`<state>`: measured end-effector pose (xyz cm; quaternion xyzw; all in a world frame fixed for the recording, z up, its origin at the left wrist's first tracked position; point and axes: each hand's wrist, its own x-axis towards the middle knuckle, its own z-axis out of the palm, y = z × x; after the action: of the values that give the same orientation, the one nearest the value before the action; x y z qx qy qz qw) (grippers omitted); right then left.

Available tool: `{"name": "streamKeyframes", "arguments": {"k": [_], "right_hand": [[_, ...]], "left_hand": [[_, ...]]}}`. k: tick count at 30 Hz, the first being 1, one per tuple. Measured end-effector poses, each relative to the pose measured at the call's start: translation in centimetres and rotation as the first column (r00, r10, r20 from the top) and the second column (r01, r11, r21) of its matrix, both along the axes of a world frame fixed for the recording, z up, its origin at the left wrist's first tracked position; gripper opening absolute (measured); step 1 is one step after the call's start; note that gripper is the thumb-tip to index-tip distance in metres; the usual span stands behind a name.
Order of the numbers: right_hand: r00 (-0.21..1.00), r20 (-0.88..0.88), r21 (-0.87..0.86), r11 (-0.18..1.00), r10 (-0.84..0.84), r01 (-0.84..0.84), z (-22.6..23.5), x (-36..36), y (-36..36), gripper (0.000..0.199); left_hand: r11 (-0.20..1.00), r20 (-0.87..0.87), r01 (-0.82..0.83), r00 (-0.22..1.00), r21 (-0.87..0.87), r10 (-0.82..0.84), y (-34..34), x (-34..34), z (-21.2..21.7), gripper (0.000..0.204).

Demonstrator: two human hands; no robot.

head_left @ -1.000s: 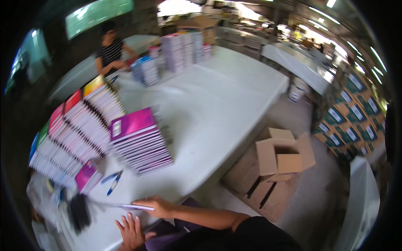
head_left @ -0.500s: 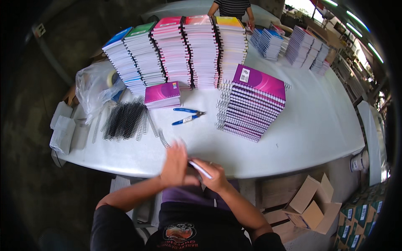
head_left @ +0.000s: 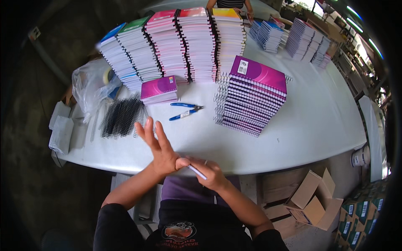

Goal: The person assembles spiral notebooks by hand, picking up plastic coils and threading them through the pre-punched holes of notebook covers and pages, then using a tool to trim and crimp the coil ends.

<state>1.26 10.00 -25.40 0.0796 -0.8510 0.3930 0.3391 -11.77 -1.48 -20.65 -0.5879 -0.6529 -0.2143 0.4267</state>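
Observation:
My right hand (head_left: 210,172) grips a thin notebook (head_left: 197,172), seen edge-on at the table's near edge. Beside it, my left hand (head_left: 161,148) is open with fingers spread upward and its thumb against the notebook's end. Beyond the left hand lies a heap of black spiral coils (head_left: 121,117). Blue-handled cutting pliers (head_left: 184,111) rest farther up, jaws pointing right. A short pile of purple-covered notebooks (head_left: 159,90) sits behind them. To the right stands a taller stack of purple spiral notebooks (head_left: 255,100), with wire coil ends sticking out at its sides.
Tall notebook stacks (head_left: 194,46) with blue, green, pink, red and yellow covers line the far side. A clear plastic bag (head_left: 90,88) and white wrapped blocks (head_left: 61,134) lie left. An open cardboard box (head_left: 312,201) is below right. Another person (head_left: 229,4) stands across the table.
My left hand has turned from a blurred upright position to spread fingers, slightly farther left. The right hand keeps its grip on the notebook. The view has shifted slightly.

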Motion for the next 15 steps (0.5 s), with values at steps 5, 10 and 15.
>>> {"name": "streamKeyframes", "arguments": {"k": [5,10,15], "right_hand": [[0.994,-0.060,-0.034,0.995,-0.095,0.093,0.4,-0.3,0.4,0.052],[0.996,-0.026,-0.156,0.985,-0.082,0.077,0.2,-0.5,-0.2,0.063],[0.999,0.033,-0.191,0.981,-0.013,0.019,0.7,-0.1,0.3,0.062]], "left_hand": [[0.837,0.034,0.426,0.896,-0.342,-0.442,-2.8,1.9,-4.8,0.114],[0.960,0.374,0.128,0.927,-0.250,-0.026,-0.1,1.0,-5.3,0.116],[0.939,0.077,0.260,0.965,-0.225,-0.249,-1.3,1.3,-1.9,0.098]]}}
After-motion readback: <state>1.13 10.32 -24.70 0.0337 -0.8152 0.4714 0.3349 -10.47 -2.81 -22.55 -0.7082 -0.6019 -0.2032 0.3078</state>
